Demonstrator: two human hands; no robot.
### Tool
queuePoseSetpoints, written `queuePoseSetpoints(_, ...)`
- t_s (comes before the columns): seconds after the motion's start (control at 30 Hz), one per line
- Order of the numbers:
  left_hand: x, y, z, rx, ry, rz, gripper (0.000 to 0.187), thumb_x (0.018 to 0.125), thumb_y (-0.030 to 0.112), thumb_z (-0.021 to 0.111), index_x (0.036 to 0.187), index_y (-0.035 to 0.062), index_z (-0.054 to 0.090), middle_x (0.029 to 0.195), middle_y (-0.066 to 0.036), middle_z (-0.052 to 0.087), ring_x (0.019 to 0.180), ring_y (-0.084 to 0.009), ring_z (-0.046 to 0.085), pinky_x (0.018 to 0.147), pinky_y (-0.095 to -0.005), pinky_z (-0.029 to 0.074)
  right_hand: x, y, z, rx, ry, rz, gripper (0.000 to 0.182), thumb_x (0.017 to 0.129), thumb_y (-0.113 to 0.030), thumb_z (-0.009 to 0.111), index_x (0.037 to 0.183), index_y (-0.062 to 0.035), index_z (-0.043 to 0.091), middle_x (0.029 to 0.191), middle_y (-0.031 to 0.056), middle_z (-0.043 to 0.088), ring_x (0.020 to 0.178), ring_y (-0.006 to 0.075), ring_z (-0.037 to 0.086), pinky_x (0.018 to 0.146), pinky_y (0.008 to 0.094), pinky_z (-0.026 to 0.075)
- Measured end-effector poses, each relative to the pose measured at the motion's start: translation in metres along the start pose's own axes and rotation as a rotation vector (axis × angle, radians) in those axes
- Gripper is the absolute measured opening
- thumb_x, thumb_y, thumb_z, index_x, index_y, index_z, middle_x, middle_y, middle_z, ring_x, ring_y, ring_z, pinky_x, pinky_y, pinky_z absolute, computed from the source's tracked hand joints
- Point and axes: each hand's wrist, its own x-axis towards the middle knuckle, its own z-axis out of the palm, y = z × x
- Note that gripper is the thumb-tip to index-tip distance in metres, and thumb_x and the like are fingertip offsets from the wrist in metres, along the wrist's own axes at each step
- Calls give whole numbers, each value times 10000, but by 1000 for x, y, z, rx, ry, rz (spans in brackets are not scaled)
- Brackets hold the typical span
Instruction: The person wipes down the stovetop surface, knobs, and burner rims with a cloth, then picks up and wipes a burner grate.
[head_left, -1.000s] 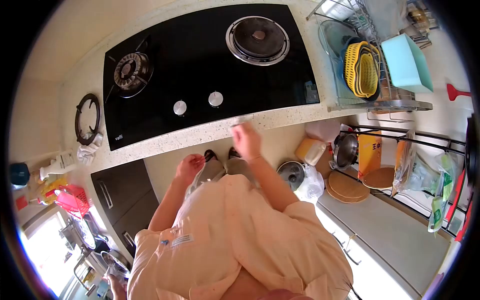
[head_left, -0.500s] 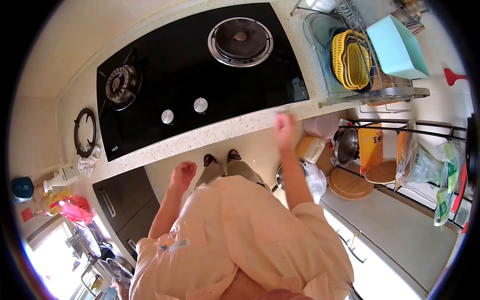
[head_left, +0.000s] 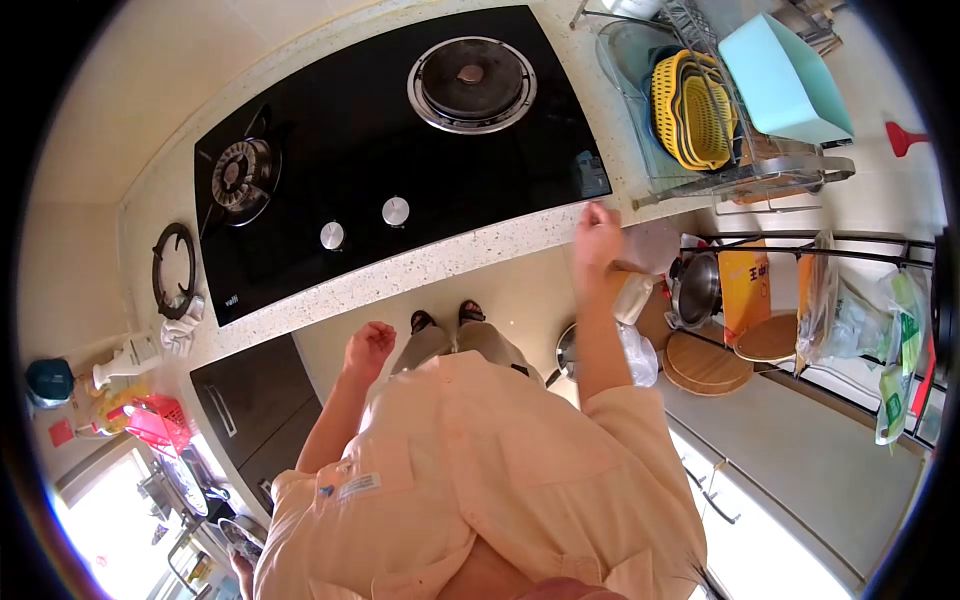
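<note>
My left hand [head_left: 371, 345] hangs in front of the counter, beside my shirt, its fingers curled and nothing visible in them. Further right, my right hand [head_left: 598, 238] is closed at the counter's front edge, close to the right corner of the black hob [head_left: 350, 150]; no object shows in it. Whether its fingertips touch the edge is unclear. On the hob are a gas burner [head_left: 240, 178], a round hotplate [head_left: 472, 78] and two silver knobs.
A dish rack with yellow baskets [head_left: 705, 110] and a light blue container [head_left: 775, 80] stands at the right. Below are wooden boards [head_left: 705, 365] and a pan [head_left: 695, 290]. A burner ring [head_left: 174, 268] lies left. Another hand [head_left: 242, 570] shows at lower left.
My right hand has moved right along the counter edge and slightly up, towards the hob's corner. My left hand has hardly moved. The view has shifted slightly.
</note>
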Motion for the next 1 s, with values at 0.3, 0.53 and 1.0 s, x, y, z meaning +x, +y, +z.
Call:
queuePoseSetpoints(0.3,-5,3,4,30,-54,98,116,802,90,478,857,36,565,880,-94,607,838,-207,579,800,-318,480,0,2,-33,-102,-110,-371,79,759,-89,626,686,-88,595,723,97,574,705,286,563,677,389,466)
queuePoseSetpoints(0.53,-3,2,-6,-17,71,106,203,882,159,478,991,24,583,933,-96,620,918,-205,589,816,-316,476,38,42,-34,-294,113,-486,45,774,-145,649,796,-106,645,836,130,599,769,325,580,708,416,481)
queuePoseSetpoints(1.0,-2,52,-62,-183,48,96,241,918,203,456,953,6,590,964,-126,626,956,-248,586,872,-340,469,-257,-193,69,387,-629,-898,99,775,-77,627,820,-53,543,841,119,555,786,319,559,683,412,467)
